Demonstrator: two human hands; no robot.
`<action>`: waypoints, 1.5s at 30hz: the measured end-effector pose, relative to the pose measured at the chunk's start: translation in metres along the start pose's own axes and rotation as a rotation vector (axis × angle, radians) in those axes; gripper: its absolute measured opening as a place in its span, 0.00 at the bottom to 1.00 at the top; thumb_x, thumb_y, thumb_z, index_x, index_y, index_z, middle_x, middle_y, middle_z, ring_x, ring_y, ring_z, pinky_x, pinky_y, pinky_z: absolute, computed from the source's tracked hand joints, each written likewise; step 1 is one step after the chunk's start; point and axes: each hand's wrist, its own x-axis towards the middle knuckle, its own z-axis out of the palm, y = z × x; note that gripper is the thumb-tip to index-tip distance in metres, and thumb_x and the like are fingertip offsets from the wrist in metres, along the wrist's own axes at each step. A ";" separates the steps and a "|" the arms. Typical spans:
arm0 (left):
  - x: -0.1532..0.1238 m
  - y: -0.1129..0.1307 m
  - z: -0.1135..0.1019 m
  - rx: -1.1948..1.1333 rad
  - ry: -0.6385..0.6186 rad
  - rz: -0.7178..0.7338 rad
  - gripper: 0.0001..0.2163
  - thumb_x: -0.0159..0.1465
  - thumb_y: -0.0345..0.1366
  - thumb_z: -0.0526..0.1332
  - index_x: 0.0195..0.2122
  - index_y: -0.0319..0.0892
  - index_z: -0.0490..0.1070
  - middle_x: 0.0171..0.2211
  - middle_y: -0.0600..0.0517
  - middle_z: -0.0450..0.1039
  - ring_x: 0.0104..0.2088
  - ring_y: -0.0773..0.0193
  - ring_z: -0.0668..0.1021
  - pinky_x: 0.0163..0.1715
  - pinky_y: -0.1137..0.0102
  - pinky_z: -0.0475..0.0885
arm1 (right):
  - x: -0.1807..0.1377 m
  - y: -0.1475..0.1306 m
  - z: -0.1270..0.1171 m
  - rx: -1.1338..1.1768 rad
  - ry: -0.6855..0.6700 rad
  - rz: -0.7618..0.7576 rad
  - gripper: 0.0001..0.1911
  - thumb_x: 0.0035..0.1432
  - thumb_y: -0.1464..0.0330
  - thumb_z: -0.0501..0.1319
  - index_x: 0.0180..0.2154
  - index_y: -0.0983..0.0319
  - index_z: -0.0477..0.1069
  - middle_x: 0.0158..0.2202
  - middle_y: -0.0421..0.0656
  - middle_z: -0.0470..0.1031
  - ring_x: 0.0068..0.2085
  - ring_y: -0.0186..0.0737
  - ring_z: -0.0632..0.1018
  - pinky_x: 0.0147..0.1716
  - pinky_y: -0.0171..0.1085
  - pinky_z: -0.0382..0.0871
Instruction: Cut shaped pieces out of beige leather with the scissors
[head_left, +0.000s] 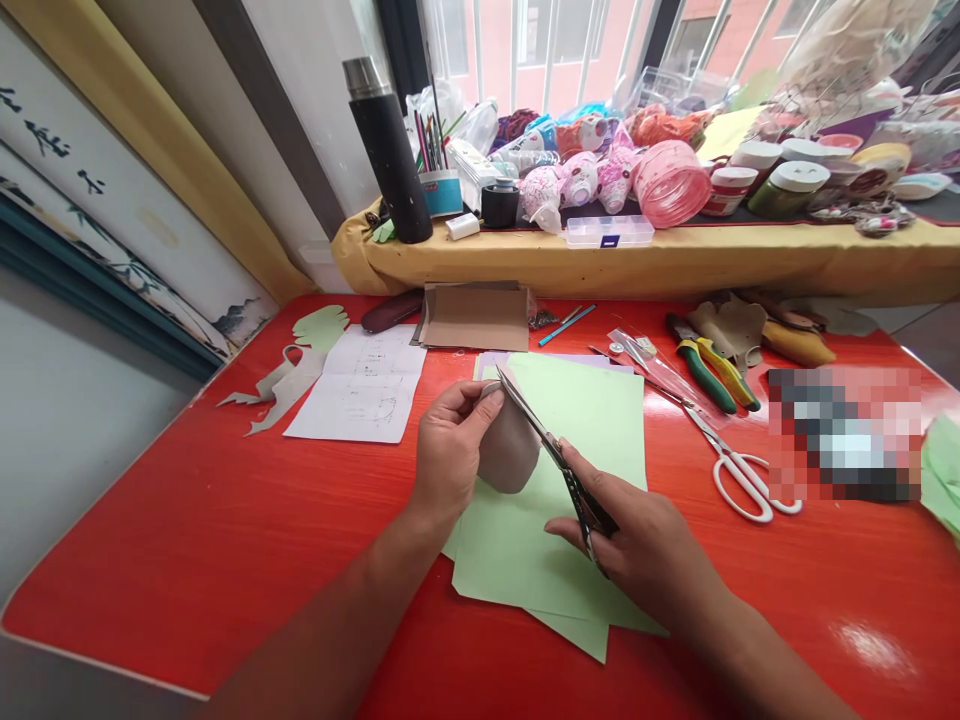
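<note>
Between the thumb and fingers of my left hand (451, 445) is a rounded grey-brown piece of paper or thin card (510, 450), pinched near its top edge. My right hand (637, 535) grips black-handled scissors (551, 445), their blades pointing up and left. The blade tips lie at the top edge of the piece, close to my left thumb; whether they are cutting cannot be made out. Beneath both hands lie pale green sheets of paper (592, 430), slightly fanned, on the red table (315, 560).
White-handled scissors (739, 470) and green-yellow pliers (712, 370) lie to the right. A drawn-on white sheet (367, 385) and grey paper scraps (289, 385) are at left. Brown card (476, 315) lies behind. A black flask (390, 150) and jars (791, 190) stand on the sill.
</note>
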 end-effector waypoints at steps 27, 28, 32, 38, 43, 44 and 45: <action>0.004 -0.004 -0.005 0.089 0.011 0.006 0.10 0.63 0.43 0.75 0.39 0.43 0.84 0.38 0.50 0.84 0.40 0.61 0.81 0.42 0.68 0.75 | 0.000 0.000 -0.004 -0.202 0.009 -0.154 0.36 0.77 0.52 0.59 0.77 0.62 0.60 0.31 0.41 0.81 0.22 0.45 0.76 0.21 0.38 0.68; 0.004 -0.004 -0.005 0.094 0.013 0.013 0.09 0.63 0.43 0.75 0.39 0.43 0.84 0.38 0.50 0.84 0.40 0.61 0.81 0.42 0.68 0.75 | 0.000 0.001 -0.004 -0.216 0.017 -0.157 0.36 0.78 0.52 0.58 0.77 0.62 0.61 0.31 0.41 0.81 0.22 0.45 0.76 0.21 0.38 0.68; 0.003 -0.003 -0.005 0.087 0.024 0.026 0.08 0.63 0.42 0.75 0.38 0.44 0.85 0.37 0.51 0.84 0.39 0.62 0.81 0.41 0.69 0.75 | 0.000 0.001 -0.004 -0.193 0.014 -0.141 0.35 0.79 0.51 0.55 0.76 0.63 0.63 0.30 0.41 0.81 0.23 0.44 0.76 0.23 0.37 0.70; 0.002 -0.004 -0.005 0.044 0.036 0.051 0.09 0.62 0.42 0.76 0.39 0.45 0.86 0.37 0.51 0.85 0.39 0.62 0.82 0.42 0.68 0.76 | -0.001 0.001 -0.004 -0.046 -0.046 -0.026 0.34 0.76 0.55 0.62 0.76 0.59 0.64 0.35 0.45 0.85 0.30 0.45 0.81 0.31 0.35 0.77; 0.004 -0.005 -0.002 -0.050 0.057 0.005 0.10 0.58 0.42 0.78 0.37 0.45 0.86 0.36 0.51 0.84 0.39 0.63 0.81 0.44 0.69 0.75 | 0.001 -0.004 -0.004 0.109 -0.102 0.070 0.37 0.73 0.52 0.63 0.75 0.61 0.66 0.32 0.42 0.79 0.30 0.44 0.76 0.32 0.36 0.75; 0.004 -0.004 -0.001 -0.076 0.063 -0.017 0.10 0.57 0.42 0.79 0.36 0.45 0.86 0.36 0.51 0.84 0.39 0.63 0.81 0.44 0.69 0.75 | 0.002 -0.005 -0.004 0.146 -0.111 0.089 0.38 0.73 0.51 0.64 0.75 0.62 0.67 0.30 0.40 0.75 0.29 0.43 0.73 0.31 0.35 0.73; 0.005 -0.004 -0.001 -0.103 0.067 -0.041 0.11 0.55 0.42 0.80 0.36 0.44 0.85 0.36 0.51 0.84 0.39 0.63 0.81 0.43 0.69 0.75 | 0.002 -0.006 -0.004 0.187 -0.123 0.108 0.39 0.72 0.50 0.64 0.75 0.63 0.67 0.28 0.38 0.70 0.29 0.42 0.70 0.29 0.35 0.70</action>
